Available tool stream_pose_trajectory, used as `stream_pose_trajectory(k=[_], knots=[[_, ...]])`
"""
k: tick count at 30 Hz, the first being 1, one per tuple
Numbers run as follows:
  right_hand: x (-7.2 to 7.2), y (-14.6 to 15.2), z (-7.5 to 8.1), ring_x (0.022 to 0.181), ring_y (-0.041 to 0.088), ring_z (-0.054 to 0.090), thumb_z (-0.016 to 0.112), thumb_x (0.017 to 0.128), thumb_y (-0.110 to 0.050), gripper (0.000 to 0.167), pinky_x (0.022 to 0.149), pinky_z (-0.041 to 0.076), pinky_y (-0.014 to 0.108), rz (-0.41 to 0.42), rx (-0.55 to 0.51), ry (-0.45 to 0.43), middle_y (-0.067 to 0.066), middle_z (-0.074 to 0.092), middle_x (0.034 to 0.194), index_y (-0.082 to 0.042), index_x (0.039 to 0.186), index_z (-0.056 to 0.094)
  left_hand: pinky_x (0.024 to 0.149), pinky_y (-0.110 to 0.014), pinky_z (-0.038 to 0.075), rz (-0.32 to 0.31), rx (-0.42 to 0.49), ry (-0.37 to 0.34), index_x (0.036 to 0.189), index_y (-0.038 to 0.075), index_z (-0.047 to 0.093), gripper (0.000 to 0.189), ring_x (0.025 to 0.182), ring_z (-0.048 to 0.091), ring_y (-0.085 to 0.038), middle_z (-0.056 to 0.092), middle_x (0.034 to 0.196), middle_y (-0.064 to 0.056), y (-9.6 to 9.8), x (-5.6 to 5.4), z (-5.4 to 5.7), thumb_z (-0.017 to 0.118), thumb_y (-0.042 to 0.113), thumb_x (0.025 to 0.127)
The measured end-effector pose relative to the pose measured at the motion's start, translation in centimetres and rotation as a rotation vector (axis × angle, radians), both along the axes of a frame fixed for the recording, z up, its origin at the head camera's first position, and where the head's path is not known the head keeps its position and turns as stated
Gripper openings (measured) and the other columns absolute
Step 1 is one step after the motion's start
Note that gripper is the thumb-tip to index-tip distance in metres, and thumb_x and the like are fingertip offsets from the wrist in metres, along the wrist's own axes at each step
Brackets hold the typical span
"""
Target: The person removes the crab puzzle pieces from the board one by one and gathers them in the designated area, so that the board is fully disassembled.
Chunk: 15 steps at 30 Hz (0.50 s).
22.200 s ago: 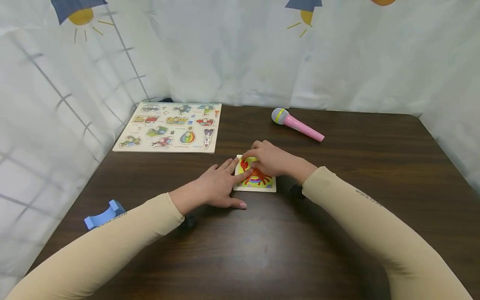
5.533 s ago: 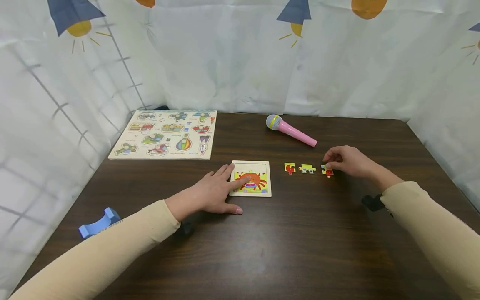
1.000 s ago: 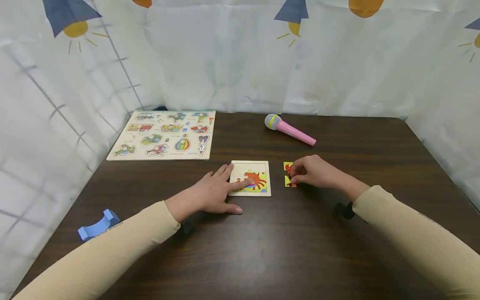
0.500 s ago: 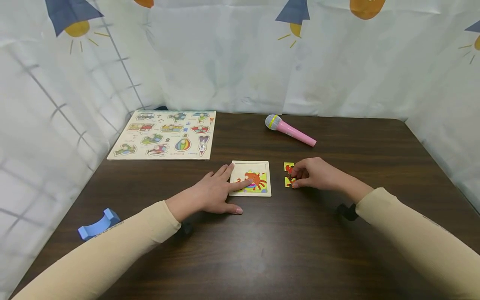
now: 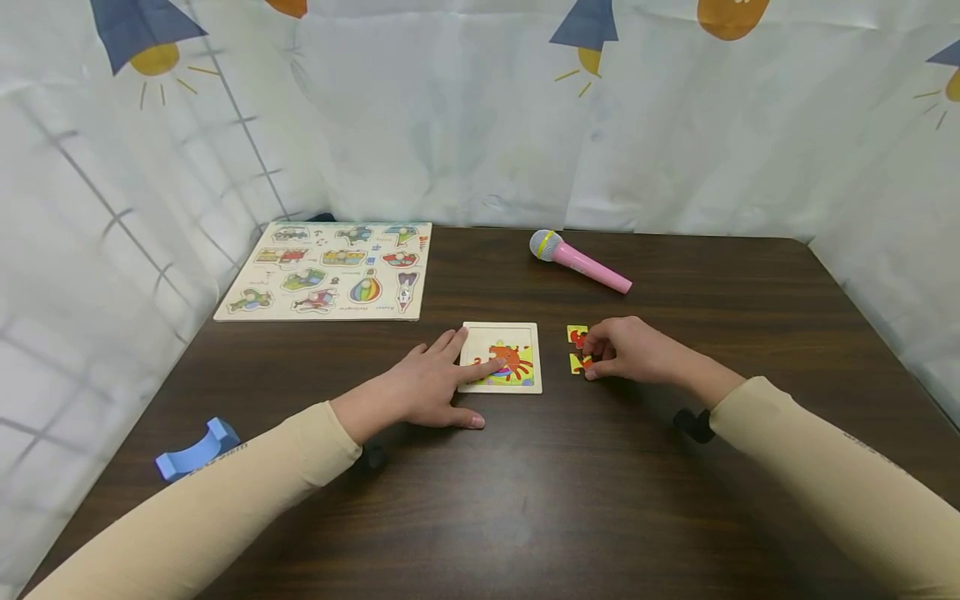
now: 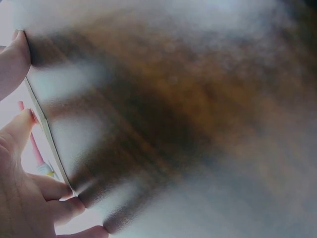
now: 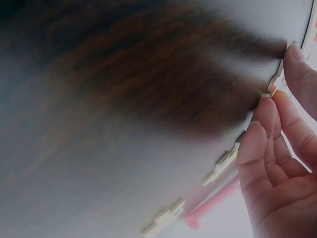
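Note:
My left hand (image 5: 431,382) lies flat with spread fingers on the left side of a small square wooden puzzle board (image 5: 501,332). Its index finger touches the remaining crab picture pieces (image 5: 514,363); the board's upper part and lower left show bare wood. Right of the board, my right hand (image 5: 633,350) pinches a yellow and red jigsaw piece (image 5: 574,365) at the tabletop, between thumb and fingers. Just above it lies another red and yellow jigsaw piece (image 5: 576,332). In the right wrist view, two loose pieces lie beyond the fingers, one nearer (image 7: 224,162) and one farther (image 7: 162,219).
A pink toy microphone (image 5: 592,268) lies behind the right hand. At the back left is a large vehicle puzzle board (image 5: 337,312). A blue curved block (image 5: 197,452) sits beside the left forearm. A white patterned curtain (image 5: 465,117) surrounds the dark table (image 5: 525,500).
Since the earliest frame, several jigsaw pieces have left the board for the table on the right. One lower-left piece came out after the second frame. Over the last second the hands barely move.

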State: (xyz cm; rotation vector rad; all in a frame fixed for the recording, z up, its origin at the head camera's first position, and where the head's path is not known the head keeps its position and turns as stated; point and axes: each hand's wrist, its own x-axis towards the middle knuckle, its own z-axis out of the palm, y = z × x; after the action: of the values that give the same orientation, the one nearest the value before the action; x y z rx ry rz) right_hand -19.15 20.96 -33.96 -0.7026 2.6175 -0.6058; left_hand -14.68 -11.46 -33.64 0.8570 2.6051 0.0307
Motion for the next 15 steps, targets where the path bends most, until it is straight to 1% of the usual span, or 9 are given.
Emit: stream_pose_trajectory(k=[4, 9, 13, 15], knots=[[0.0, 0.1, 0.0, 0.078, 0.013, 0.059, 0.084, 0.086, -0.024, 0.026, 0.073, 0.053, 0.029, 0.005, -0.007, 0.007, 0.001, 0.07, 0.091, -0.008, 0.102, 0.073, 0.116, -0.067, 0.03, 0.002, 0.003, 0.0, 0.161, 0.039, 0.029, 0.085, 0.157, 0.015, -0.043, 0.006, 0.17, -0.027, 0.0, 0.0, -0.1, 0.066, 0.067, 0.089], [-0.1, 0.0, 0.6, 0.079, 0.012, 0.062, 0.084, 0.086, -0.021, 0.026, 0.074, 0.054, 0.029, 0.005, -0.023, 0.021, 0.001, 0.073, 0.093, -0.007, 0.104, 0.073, 0.116, -0.067, 0.03, 0.002, 0.003, 0.002, 0.161, 0.039, 0.029, 0.085, 0.157, 0.015, -0.043, 0.007, 0.17, -0.028, 0.0, 0.0, 0.0, 0.066, 0.066, 0.089], [-0.4, -1.0, 0.8, 0.08, 0.013, 0.063, 0.083, 0.086, -0.018, 0.024, 0.075, 0.055, 0.031, 0.022, -0.046, 0.058, 0.002, 0.073, 0.091, -0.004, 0.104, 0.073, 0.116, -0.067, 0.031, 0.002, 0.003, 0.004, 0.161, 0.039, 0.029, 0.085, 0.157, 0.015, -0.043, 0.007, 0.17, -0.028, 0.0, 0.0, -0.1, 0.066, 0.066, 0.089], [-0.5, -1.9, 0.6, 0.081, 0.014, 0.063, 0.082, 0.087, -0.017, 0.024, 0.077, 0.055, 0.033, 0.048, -0.052, 0.086, 0.004, 0.073, 0.093, -0.004, 0.105, 0.072, 0.116, -0.067, 0.03, 0.003, 0.004, 0.003, 0.161, 0.039, 0.029, 0.085, 0.157, 0.015, -0.043, 0.007, 0.17, -0.028, 0.0, 0.0, -0.1, 0.066, 0.067, 0.089]])
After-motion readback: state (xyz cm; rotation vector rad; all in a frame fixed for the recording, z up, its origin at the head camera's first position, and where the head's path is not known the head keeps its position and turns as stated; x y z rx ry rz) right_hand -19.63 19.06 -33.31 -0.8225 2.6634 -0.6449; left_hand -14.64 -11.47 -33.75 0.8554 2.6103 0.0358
